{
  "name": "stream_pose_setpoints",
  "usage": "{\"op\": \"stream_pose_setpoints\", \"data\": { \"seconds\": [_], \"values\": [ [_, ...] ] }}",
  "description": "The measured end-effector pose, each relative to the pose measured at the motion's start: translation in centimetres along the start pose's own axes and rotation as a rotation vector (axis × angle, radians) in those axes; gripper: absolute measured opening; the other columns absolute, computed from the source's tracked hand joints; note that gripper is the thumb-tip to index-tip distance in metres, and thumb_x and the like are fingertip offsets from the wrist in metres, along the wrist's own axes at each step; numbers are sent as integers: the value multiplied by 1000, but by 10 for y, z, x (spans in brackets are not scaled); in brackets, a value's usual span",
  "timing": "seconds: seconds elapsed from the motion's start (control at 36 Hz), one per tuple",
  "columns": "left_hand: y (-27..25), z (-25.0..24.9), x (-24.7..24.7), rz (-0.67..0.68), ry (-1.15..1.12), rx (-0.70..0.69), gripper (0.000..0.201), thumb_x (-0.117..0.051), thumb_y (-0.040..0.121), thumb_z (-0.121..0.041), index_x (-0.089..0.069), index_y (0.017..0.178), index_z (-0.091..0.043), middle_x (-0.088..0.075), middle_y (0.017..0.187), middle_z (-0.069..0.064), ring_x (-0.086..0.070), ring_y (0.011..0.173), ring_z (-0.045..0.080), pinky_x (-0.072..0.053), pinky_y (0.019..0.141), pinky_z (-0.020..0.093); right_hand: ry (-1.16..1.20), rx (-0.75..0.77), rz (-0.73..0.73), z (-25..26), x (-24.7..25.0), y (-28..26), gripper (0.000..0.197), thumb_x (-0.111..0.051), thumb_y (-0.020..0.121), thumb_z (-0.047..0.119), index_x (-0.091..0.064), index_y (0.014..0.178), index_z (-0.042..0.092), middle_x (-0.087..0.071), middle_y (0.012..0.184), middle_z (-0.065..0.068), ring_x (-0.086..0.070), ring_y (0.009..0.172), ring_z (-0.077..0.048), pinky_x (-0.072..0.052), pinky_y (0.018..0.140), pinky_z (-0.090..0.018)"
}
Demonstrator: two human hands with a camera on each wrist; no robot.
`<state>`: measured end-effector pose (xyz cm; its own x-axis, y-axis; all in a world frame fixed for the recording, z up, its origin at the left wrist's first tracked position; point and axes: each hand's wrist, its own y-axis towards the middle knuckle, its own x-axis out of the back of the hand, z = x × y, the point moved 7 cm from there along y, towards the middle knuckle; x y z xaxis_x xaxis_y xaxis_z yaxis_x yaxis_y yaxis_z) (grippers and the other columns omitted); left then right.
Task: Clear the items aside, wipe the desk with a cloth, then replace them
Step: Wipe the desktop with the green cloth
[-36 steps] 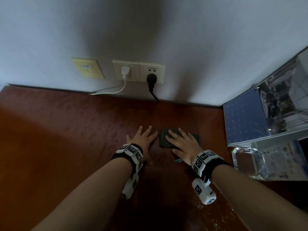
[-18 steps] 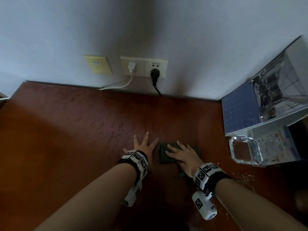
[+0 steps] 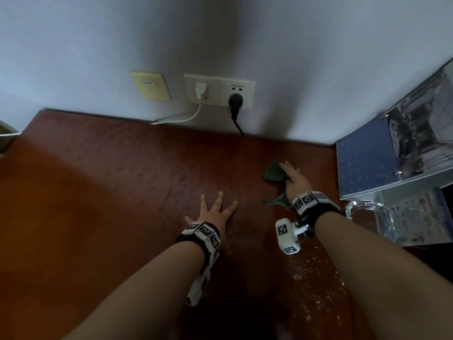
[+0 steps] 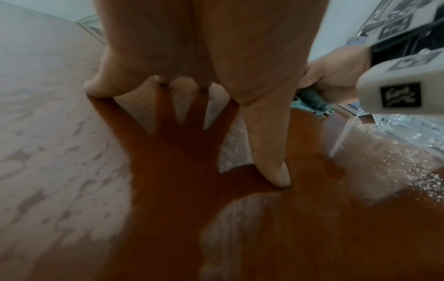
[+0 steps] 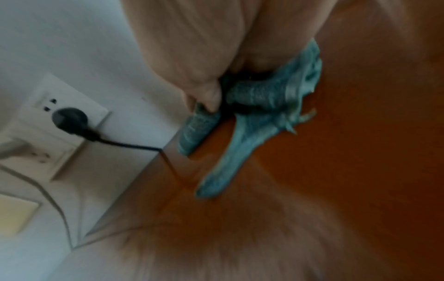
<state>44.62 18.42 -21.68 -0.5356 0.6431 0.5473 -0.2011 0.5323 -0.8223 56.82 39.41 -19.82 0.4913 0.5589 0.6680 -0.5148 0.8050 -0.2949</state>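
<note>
A dark green cloth (image 3: 273, 171) lies bunched on the red-brown desk (image 3: 98, 192), right of centre and near the wall. My right hand (image 3: 294, 177) presses down on it with straight fingers, and a tail of cloth trails back beside the wrist. In the right wrist view the cloth (image 5: 264, 98) is crumpled under my palm (image 5: 192, 47). My left hand (image 3: 215, 209) lies flat on the bare desk with fingers spread, holding nothing; the left wrist view shows its fingers (image 4: 192, 57) on the wood.
An open blue binder (image 3: 362, 163) leans at the right edge, with a glass ashtray (image 3: 370, 219) and a leaflet (image 3: 421, 217) in front of it. White crumbs (image 3: 308, 273) are scattered near my right forearm. Wall sockets (image 3: 218, 93) hold a black plug (image 3: 235, 100) and a white one.
My right hand has slid the cloth to the right and toward the wall, away from my left hand. The left hand stays flat in about the same spot.
</note>
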Motion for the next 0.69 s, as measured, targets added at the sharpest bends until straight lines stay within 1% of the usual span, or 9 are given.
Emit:
{"op": "stream_pose_setpoints", "data": {
  "seconds": [0.06, 0.08, 0.14, 0.19, 0.28, 0.39, 0.44, 0.56, 0.69],
  "values": [
    [1, 0, -1, 8, 1, -1, 132, -89, 67, -45, 12, 151, -54, 40, 155, -12, 36, 141, 40, -12, 102, 84, -292, -18, 107, -6, -20, 4, 61, -45, 97, 13, -21, 150, 29, -5, 160, 7, 1, 148, -27, -3, 117, -38],
    [1, -1, -1, 7, 2, -1, 132, -89, 67, -44, 12, 151, -53, 41, 155, -13, 37, 141, 39, -11, 101, 85, -428, -13, 151, -7, -28, 2, 65, -47, 97, 26, -12, 152, 32, 3, 160, 8, 4, 147, -26, -3, 117, -43],
    [1, -1, -1, 5, 1, -2, 132, -90, 66, -44, 12, 151, -54, 41, 154, -13, 37, 141, 39, -11, 101, 85, -591, 55, 206, -5, -42, -7, 70, -44, 96, 43, -1, 152, 34, 11, 159, 9, 8, 147, -25, -3, 117, -45],
    [1, -1, -2, 8, 5, 0, 133, -90, 66, -45, 13, 151, -54, 42, 154, -13, 37, 141, 40, -11, 101, 85, -683, 171, 253, -2, -53, -21, 71, -39, 96, 50, 3, 151, 35, 15, 159, 10, 11, 147, -24, -2, 117, -44],
    [1, -1, -2, 11, 11, 1, 133, -89, 67, -46, 13, 151, -54, 43, 153, -13, 37, 141, 40, -11, 101, 85, -734, 284, 318, -2, -60, -40, 68, -35, 97, 52, 4, 150, 38, 18, 158, 13, 13, 147, -23, -1, 117, -43],
    [0, -2, -3, 11, 19, 5, 131, -88, 69, -46, 15, 150, -53, 44, 152, -13, 38, 140, 40, -10, 102, 84, -738, 359, 383, -1, -64, -69, 62, -32, 99, 49, 2, 150, 41, 17, 157, 16, 14, 146, -21, 1, 117, -42],
    [-1, -2, -4, 8, 26, 9, 131, -86, 70, -47, 17, 150, -52, 44, 152, -13, 37, 141, 40, -11, 103, 83, -699, 386, 406, 1, -66, -84, 59, -33, 100, 46, -1, 150, 41, 16, 157, 17, 14, 146, -20, 2, 117, -42],
    [-1, -2, -5, -23, 34, 6, 129, -85, 72, -47, 16, 150, -53, 41, 154, -15, 33, 143, 39, -13, 104, 82, -619, 424, 449, 0, -73, -110, 54, -34, 101, 42, -10, 149, 43, 17, 148, 25, 13, 146, -18, 4, 116, -42],
    [-6, 1, -11, -77, 8, -15, 115, -81, 79, -42, 7, 152, -53, 31, 159, -17, 28, 147, 34, -13, 105, 81, -546, 474, 468, 1, -82, -140, 51, -37, 101, 33, -19, 147, 46, 10, 148, 28, 18, 139, -8, 7, 114, -36]
  ]
}}
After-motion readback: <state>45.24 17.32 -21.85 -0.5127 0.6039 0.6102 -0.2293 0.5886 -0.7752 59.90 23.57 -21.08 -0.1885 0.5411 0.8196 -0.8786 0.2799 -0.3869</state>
